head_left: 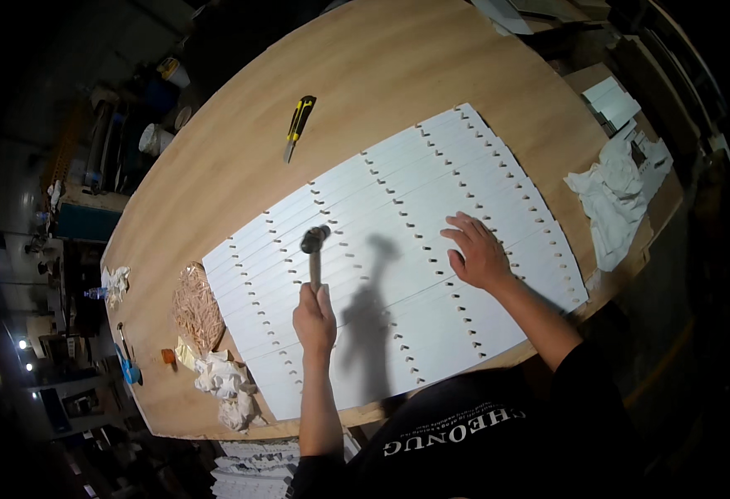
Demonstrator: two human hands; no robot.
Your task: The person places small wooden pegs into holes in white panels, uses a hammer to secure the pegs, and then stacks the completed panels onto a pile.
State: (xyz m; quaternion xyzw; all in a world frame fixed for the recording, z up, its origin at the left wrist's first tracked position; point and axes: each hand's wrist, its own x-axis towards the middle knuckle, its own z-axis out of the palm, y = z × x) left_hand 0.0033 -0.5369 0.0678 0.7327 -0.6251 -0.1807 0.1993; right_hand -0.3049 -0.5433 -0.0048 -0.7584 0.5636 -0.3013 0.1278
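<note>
Rim of view lost in black; background on the left dim, most of its clutter hard to sort. Wearer's dark shirt and arms cover part of the near table (215, 158) edge. Hammer (315, 264): head dark, slightly blurred, exact shape unclear; lower handle hidden by the fist. Whatever lies beneath the right palm is covered.

White strips (365, 220) side by side, mid-table, reaching toward the near edge; together a broad slanted sheet, thin seams running across it. Small wooden pegs (439, 273) stick up from them in several rows, far to near. Pegs look pale brown, dark on the shaded side; their depth cannot be told. Shadow of hammer and arm falls on the white, right of the left hand.

Left hand (314, 320): fingers closed round the handle, hammer head pointing far, over the left part of the strips. Contact with a peg cannot be told. Right hand (480, 254): palm down, empty-looking, fingers parted, above the right part of the strips; whether it touches them is unclear.

Around: knife (300, 122) far, blade out; bag (197, 308) of pegs left of the strips; crumpled paper (224, 376) nearer; white cloth (614, 191) at right.
</note>
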